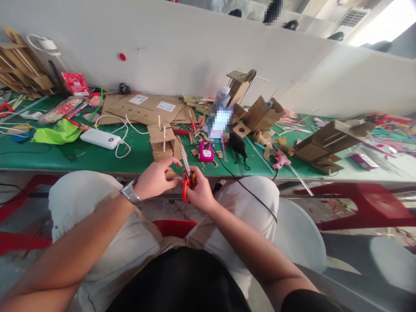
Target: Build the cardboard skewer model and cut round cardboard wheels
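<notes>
Left of the left hand (157, 180), a white power bank (100, 138) lies flat, seemingly set aside. That hand's thumb and forefinger curve around a small brown piece (170, 175); whether they pinch it, I cannot tell. Just beyond them stands a cardboard box (159, 144), probably for easy reach. The right hand (200, 190) grasps the scissors (185, 161), blades pointing forward, likely for safety; past its fingertips sits a magenta block (206, 153)

Power bank (101, 138) on table (42, 157), left of scissors (186, 164).
</notes>
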{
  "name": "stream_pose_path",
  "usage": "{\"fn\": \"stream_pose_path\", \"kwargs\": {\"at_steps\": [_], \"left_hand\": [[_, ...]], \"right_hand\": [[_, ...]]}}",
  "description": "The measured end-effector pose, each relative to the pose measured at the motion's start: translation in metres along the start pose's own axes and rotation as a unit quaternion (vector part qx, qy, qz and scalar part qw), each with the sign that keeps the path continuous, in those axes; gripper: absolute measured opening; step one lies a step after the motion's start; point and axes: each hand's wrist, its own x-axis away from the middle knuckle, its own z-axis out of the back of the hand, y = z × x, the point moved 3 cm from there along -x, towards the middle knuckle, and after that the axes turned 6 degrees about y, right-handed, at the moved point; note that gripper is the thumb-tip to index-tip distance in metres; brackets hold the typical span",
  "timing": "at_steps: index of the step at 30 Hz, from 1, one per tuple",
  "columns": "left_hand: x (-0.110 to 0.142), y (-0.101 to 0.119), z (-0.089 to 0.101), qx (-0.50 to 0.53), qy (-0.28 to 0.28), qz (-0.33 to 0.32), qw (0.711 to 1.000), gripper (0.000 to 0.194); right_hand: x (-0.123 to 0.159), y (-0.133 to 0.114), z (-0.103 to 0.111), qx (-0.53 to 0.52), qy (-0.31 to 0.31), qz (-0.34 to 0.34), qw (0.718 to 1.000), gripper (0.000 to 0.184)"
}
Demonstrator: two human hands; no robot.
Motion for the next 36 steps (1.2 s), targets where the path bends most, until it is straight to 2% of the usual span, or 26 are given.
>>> {"fn": "stream_pose_path", "kwargs": {"at_steps": [4, 9, 13, 17, 21, 26, 30, 36], "left_hand": [[0.001, -0.002, -0.001, -0.008, 0.049, -0.011, 0.999, 0.036], [0.004, 0.0, -0.004, 0.065, 0.106, -0.041, 0.991, 0.018], [0.008, 0.005, -0.007, 0.112, 0.131, -0.062, 0.983, 0.017], [0.011, 0.008, -0.015, 0.155, 0.146, -0.046, 0.976, 0.02], [0.012, 0.009, -0.022, 0.174, 0.16, -0.047, 0.971, 0.02], [0.012, 0.011, -0.02, 0.131, 0.164, -0.081, 0.974, 0.014], [0.012, 0.015, -0.018, 0.116, 0.147, -0.102, 0.977, 0.016], [0.013, 0.008, -0.021, 0.168, 0.152, -0.065, 0.972, 0.022]], "right_hand": [[-0.002, 0.0, 0.0, -0.036, 0.016, 0.001, 0.999, 0.044], [-0.002, 0.001, -0.001, -0.123, 0.026, -0.025, 0.992, 0.058], [0.001, -0.005, -0.002, -0.149, 0.048, -0.002, 0.988, 0.062], [0.005, -0.009, -0.001, -0.125, 0.107, 0.03, 0.986, 0.056], [0.005, -0.009, 0.0, -0.1, 0.133, 0.052, 0.985, 0.048], [0.004, -0.009, 0.005, -0.046, 0.13, 0.074, 0.988, 0.042], [0.004, -0.01, 0.007, -0.046, 0.116, 0.079, 0.989, 0.042], [0.003, -0.013, 0.004, -0.104, 0.115, 0.065, 0.986, 0.045]]}}
